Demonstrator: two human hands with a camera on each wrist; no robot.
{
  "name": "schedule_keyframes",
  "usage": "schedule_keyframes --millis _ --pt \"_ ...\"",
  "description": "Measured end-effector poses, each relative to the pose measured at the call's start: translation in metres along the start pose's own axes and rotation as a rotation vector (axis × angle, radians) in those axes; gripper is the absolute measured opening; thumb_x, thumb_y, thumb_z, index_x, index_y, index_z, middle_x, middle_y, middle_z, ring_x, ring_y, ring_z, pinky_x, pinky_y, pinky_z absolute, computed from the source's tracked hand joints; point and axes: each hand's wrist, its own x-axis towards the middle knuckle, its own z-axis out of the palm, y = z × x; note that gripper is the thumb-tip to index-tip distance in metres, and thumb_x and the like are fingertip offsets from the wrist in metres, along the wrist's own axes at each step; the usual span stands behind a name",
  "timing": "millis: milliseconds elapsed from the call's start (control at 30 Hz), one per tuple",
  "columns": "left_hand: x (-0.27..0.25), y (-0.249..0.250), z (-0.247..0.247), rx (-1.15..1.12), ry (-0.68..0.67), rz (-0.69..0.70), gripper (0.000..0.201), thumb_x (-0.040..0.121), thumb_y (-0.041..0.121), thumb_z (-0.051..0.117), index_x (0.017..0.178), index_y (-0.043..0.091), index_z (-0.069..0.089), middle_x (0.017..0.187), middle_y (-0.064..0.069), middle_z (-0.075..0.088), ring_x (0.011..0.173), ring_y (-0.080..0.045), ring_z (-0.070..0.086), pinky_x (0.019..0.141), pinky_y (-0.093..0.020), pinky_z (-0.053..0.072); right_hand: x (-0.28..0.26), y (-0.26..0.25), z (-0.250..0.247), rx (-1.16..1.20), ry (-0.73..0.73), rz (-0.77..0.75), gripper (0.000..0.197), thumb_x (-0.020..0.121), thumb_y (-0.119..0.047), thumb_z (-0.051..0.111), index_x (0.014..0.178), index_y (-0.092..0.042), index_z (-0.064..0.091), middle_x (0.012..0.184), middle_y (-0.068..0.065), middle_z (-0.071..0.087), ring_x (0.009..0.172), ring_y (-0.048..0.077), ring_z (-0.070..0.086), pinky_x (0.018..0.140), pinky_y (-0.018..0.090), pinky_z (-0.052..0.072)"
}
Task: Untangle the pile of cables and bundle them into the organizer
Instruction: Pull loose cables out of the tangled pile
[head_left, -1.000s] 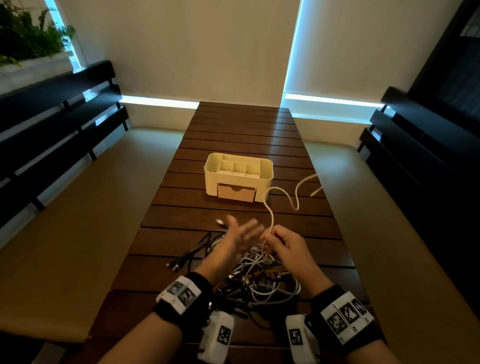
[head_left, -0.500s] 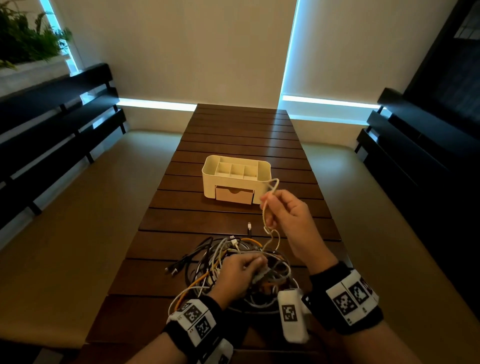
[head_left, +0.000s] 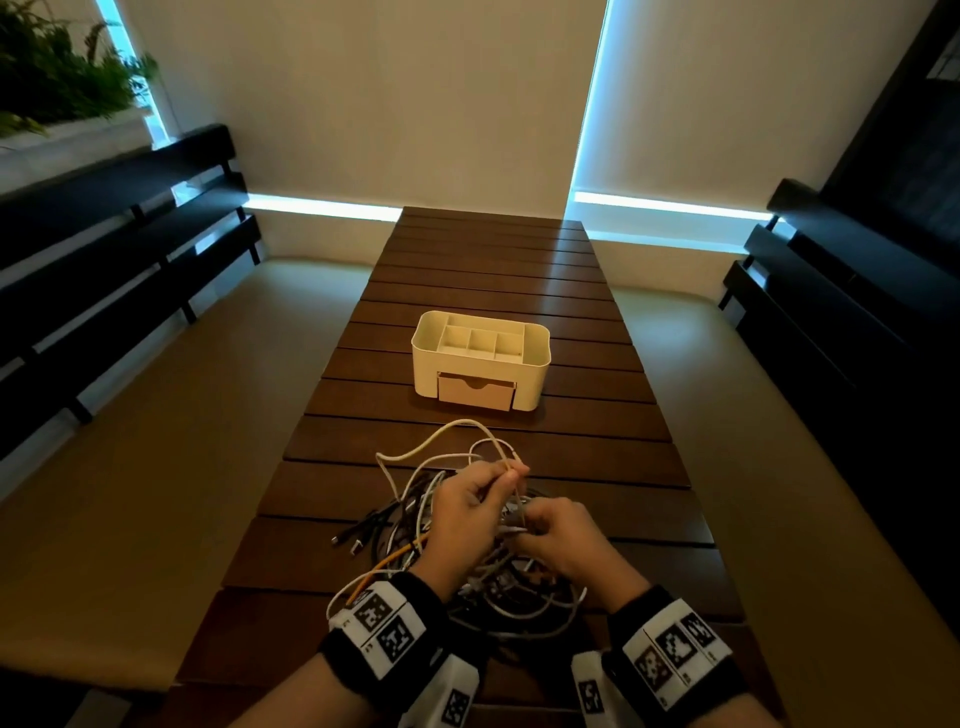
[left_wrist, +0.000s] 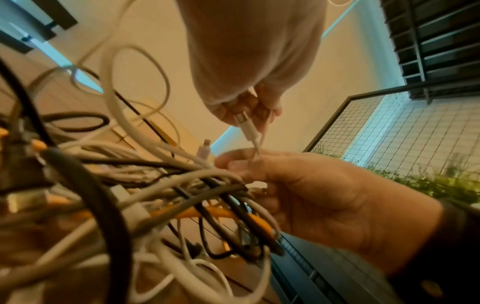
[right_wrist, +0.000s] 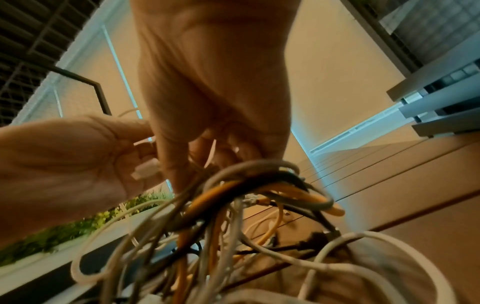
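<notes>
A tangled pile of cables (head_left: 483, 592), white, black and orange, lies on the near part of the slatted wooden table (head_left: 493, 270). My left hand (head_left: 511, 472) is raised just over the pile and pinches a white cable (head_left: 441, 434) near its plug (left_wrist: 245, 125). My right hand (head_left: 519, 530) sits lower, on the tangle, and pinches the same white cable (left_wrist: 255, 150) a little below that plug. The cable's loops reach forward towards the cream organizer (head_left: 423, 364), which stands further up the table with open compartments and a shut drawer.
Black plug ends (head_left: 348, 540) stick out left of the pile. Dark slatted benches (head_left: 104, 270) run along both sides of the table, over tan cushions. A planter with green plants (head_left: 57, 78) sits at the far left.
My right hand came down from near the organizer to the pile. My left hand rose off the tangle and took the white cable near its plug. The cable's loops now lie ahead of the pile.
</notes>
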Motion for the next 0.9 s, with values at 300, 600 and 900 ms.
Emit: schedule_keyframes --millis 300,600,900 --pt "0.04 0.068 -0.015 -0.291 0.196 0.099 0.021 0.095 0.01 0.046 0.094 0.019 0.065 0.071 0.009 0.067 0.072 -0.007 0.063 0.072 -0.027 0.056 -0.008 0.025 0.011 -0.055 -0.006 0.177 0.008 0.085 -0.013 0.061 0.088 -0.014 0.068 0.084 -0.005 0.062 0.081 0.009 0.059 0.066 0.017 0.046" --pt "0.036 0.053 -0.01 -0.349 0.255 -0.08 0.022 0.099 0.015 0.04 0.099 0.022 0.061 0.075 0.001 0.063 0.065 -0.007 0.062 0.067 -0.025 0.054 -0.028 0.011 -0.04 0.218 -0.349 0.09 0.018 0.083 -0.03 0.066 0.1 -0.026 0.067 0.101 0.009 0.061 0.087 0.014 0.057 0.074 0.022 0.048" --pt "0.0 0.005 0.011 -0.052 -0.37 -0.229 0.041 0.093 0.027 0.055 0.132 0.027 0.043 0.125 0.007 0.058 0.109 -0.008 0.058 0.087 -0.024 0.051 -0.016 -0.001 -0.032 0.252 0.106 0.001 0.015 0.093 -0.02 0.051 0.093 -0.014 0.065 0.106 -0.001 0.052 0.096 0.013 0.056 0.086 0.028 0.05"
